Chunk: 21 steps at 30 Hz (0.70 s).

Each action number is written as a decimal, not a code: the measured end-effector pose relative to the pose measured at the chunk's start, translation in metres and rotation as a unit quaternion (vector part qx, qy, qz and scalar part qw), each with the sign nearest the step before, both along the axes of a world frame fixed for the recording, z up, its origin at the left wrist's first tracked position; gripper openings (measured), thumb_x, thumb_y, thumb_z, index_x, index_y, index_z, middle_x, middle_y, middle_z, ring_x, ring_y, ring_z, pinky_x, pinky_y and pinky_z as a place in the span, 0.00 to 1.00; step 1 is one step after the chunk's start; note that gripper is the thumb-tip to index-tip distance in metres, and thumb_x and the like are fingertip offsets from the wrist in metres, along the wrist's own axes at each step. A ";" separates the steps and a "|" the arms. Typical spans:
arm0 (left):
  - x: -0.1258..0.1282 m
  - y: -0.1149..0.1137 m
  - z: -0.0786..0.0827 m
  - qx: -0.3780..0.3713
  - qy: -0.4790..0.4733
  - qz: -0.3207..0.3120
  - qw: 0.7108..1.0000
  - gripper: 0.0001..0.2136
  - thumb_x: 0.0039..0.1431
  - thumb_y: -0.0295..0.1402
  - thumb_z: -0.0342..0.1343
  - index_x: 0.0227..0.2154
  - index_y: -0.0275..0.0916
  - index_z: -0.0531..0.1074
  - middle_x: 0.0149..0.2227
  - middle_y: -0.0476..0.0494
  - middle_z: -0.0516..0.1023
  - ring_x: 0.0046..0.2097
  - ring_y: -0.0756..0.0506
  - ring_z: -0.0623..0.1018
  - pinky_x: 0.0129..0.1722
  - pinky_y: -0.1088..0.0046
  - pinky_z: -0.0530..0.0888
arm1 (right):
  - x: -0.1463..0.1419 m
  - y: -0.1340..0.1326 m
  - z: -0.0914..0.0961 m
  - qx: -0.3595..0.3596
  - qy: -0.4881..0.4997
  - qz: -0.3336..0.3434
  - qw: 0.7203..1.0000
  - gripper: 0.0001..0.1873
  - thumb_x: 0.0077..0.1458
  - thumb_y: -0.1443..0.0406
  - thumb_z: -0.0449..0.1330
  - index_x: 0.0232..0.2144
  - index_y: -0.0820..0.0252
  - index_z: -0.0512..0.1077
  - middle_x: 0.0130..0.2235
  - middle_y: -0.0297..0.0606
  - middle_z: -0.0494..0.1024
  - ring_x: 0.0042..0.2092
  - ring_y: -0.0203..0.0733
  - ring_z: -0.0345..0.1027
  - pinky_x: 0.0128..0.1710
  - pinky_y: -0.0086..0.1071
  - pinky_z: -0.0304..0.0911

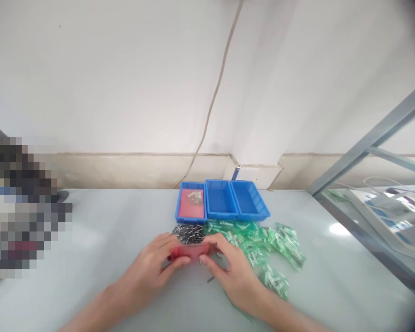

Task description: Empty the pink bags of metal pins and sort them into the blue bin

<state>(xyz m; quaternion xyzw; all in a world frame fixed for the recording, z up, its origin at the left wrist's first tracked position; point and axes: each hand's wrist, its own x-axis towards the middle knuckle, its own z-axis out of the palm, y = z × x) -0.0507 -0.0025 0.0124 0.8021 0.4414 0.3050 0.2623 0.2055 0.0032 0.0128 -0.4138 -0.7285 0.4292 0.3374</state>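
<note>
My left hand (152,269) and my right hand (233,272) meet over the pale table (90,258), both closed on a small flat red piece (191,252) held between thumbs and fingers. Just beyond it lies a heap of small dark metal pins (188,233). One stray pin (210,279) lies under my right hand. To the right a pile of small green plastic bags (263,246) spreads over the table, partly hidden by my right hand.
Three blue bins stand in a row near the wall: the left bin (191,204) holds a pink pad and small parts, the middle bin (221,200) and the right bin (251,200) look bare. A metal frame (366,147) rises at right. A blurred area sits at left.
</note>
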 end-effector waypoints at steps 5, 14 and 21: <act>0.019 0.017 -0.006 -0.131 -0.089 0.062 0.985 0.18 0.74 0.49 0.55 0.35 0.39 0.76 0.35 0.48 0.79 0.36 0.46 0.76 0.35 0.72 0.72 | 0.000 0.011 -0.003 -0.058 0.080 -0.035 0.994 0.06 0.73 0.60 0.59 0.48 0.53 0.71 0.41 0.33 0.80 0.41 0.41 0.74 0.43 0.33 0.69; 0.032 0.021 -0.008 -0.171 -0.197 0.084 0.962 0.19 0.72 0.51 0.57 0.41 0.38 0.75 0.34 0.47 0.77 0.37 0.45 0.76 0.38 0.72 0.73 | 0.003 0.015 -0.007 -0.049 0.055 -0.041 0.996 0.12 0.71 0.61 0.60 0.55 0.52 0.70 0.34 0.30 0.76 0.37 0.42 0.71 0.39 0.34 0.64; 0.037 0.024 -0.016 -0.155 -0.232 0.084 0.957 0.29 0.75 0.50 0.55 0.70 0.43 0.58 0.35 0.50 0.74 0.36 0.46 0.75 0.37 0.72 0.72 | 0.005 0.017 -0.013 -0.065 0.127 -0.075 0.987 0.15 0.71 0.56 0.62 0.55 0.53 0.69 0.35 0.29 0.72 0.36 0.40 0.67 0.38 0.33 0.63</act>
